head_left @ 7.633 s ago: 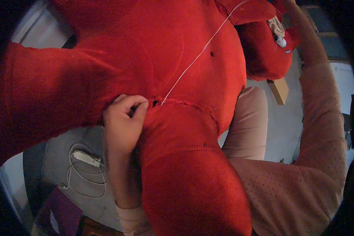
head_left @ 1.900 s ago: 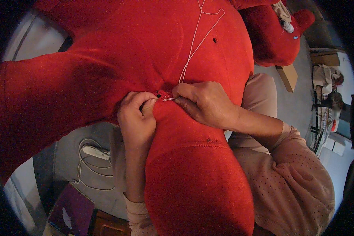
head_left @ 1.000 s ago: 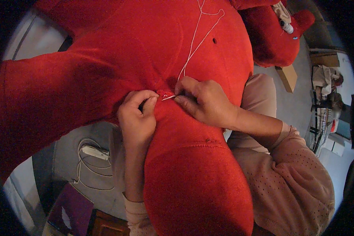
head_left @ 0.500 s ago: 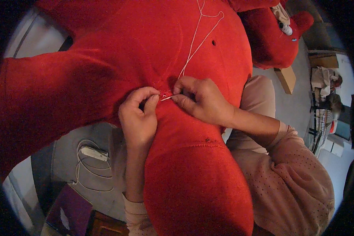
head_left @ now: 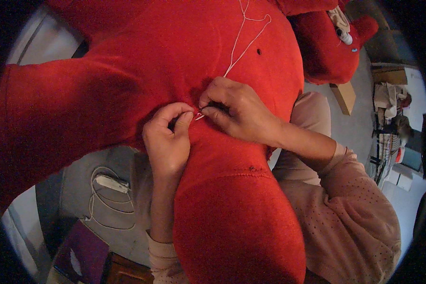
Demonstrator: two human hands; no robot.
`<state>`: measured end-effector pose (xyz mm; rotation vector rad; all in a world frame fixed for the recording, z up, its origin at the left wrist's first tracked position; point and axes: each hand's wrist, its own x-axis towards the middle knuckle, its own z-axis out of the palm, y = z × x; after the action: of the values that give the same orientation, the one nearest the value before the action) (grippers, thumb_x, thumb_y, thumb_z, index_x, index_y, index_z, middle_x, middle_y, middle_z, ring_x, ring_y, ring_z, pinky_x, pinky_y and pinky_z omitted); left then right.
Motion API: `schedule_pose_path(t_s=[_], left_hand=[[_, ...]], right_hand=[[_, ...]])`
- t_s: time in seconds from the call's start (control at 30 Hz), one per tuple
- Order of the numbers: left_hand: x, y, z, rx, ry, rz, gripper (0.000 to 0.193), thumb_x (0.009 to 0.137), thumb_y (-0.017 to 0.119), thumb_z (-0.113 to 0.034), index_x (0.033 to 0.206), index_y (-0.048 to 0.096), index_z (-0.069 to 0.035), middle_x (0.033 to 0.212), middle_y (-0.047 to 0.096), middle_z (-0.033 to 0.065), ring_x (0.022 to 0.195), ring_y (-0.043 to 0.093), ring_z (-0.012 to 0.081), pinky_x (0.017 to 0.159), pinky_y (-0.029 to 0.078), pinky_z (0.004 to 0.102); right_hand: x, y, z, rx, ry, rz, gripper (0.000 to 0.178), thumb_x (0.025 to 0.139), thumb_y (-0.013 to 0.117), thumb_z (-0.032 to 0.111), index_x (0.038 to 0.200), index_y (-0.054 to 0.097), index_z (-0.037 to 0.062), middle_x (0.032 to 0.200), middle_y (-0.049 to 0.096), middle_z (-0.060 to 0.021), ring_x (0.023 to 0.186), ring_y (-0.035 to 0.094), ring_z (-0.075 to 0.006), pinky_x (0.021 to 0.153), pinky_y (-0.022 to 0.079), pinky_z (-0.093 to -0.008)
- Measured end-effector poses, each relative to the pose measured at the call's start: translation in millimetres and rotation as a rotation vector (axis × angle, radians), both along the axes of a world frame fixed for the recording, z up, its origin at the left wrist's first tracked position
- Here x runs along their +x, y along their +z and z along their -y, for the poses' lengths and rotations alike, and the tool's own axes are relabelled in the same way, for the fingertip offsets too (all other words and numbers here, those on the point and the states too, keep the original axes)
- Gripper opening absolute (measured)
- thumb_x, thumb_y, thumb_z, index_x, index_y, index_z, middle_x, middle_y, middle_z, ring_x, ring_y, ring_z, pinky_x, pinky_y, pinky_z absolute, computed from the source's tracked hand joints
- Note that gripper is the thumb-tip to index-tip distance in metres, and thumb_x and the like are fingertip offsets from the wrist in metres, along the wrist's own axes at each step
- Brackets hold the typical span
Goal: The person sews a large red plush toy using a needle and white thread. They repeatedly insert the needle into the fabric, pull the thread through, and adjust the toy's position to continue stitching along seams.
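A large stuffed red plush figure (head_left: 170, 42) lies across my lap, its soft fabric filling the middle of the view. My left hand (head_left: 168, 135) pinches the red fabric at a seam between thumb and forefinger. Close beside it, my right hand (head_left: 241, 111) is closed, thumb against forefinger, on a thin dark sliver that looks like a sewing needle; the fingers mostly hide it. A short loop of white thread (head_left: 199, 117) shows at the seam between the hands. More white thread (head_left: 238, 54) runs from behind my right hand up over the red body.
A rounded red limb (head_left: 236, 222) points toward me, with a stitched line across it. Another red plush piece (head_left: 324, 52) lies at upper right, a white thread spool (head_left: 346, 37) on it. A power strip (head_left: 112, 183) with its cord and a cardboard box (head_left: 345, 97) are on the floor.
My right hand has shifted slightly left and up over the seam, and its fingertips have let the white strand go slack into a small loop. My left hand keeps its pinch.
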<state>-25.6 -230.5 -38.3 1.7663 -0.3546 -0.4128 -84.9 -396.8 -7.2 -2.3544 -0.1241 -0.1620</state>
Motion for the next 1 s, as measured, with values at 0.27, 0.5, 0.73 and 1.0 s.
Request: schedule_pose_path(t_s=[0.27,0.5,0.73,1.0], left_hand=[[0,6,1,-0.011,-0.008,-0.021,0.008,0.08,0.062,0.002,0.087,0.065,0.001,0.078,0.066,0.0092,0.074,0.062,0.0152,0.072,0.049,0.0281],[-1,6,-1,0.001,-0.047,-0.062,0.015,0.079,0.06,0.005,0.093,0.064,0.001,0.079,0.065,0.0072,0.075,0.061,0.0128,0.072,0.049,0.0266],[-2,11,-1,-0.034,-0.027,-0.112,0.015,0.079,0.061,0.006,0.093,0.065,0.0,0.081,0.065,0.0039,0.075,0.06,0.0098,0.073,0.048,0.0245],[-1,2,-10,-0.063,-0.009,-0.118,0.013,0.079,0.063,0.005,0.092,0.065,0.001,0.082,0.066,0.0039,0.077,0.061,0.0098,0.075,0.048,0.0241]], right_hand=[[3,-3,-6,-0.078,-0.038,-0.048,0.014,0.073,0.06,-0.003,0.083,0.051,0.0016,0.081,0.053,-0.0154,0.078,0.055,-0.036,0.066,0.045,-0.0413],[4,-5,-4,-0.032,-0.042,0.001,0.014,0.073,0.058,-0.007,0.081,0.049,0.0012,0.078,0.051,-0.0155,0.077,0.053,-0.036,0.066,0.043,-0.0405],[2,-4,0,0.012,-0.081,0.036,0.011,0.08,0.052,-0.005,0.088,0.05,0.0009,0.077,0.051,-0.0156,0.073,0.054,-0.032,0.065,0.044,-0.0378],[1,0,-1,0.208,-0.203,-0.042,0.006,0.084,0.049,0.0,0.09,0.051,0.001,0.079,0.055,-0.0216,0.078,0.056,-0.0431,0.066,0.045,-0.0459]])
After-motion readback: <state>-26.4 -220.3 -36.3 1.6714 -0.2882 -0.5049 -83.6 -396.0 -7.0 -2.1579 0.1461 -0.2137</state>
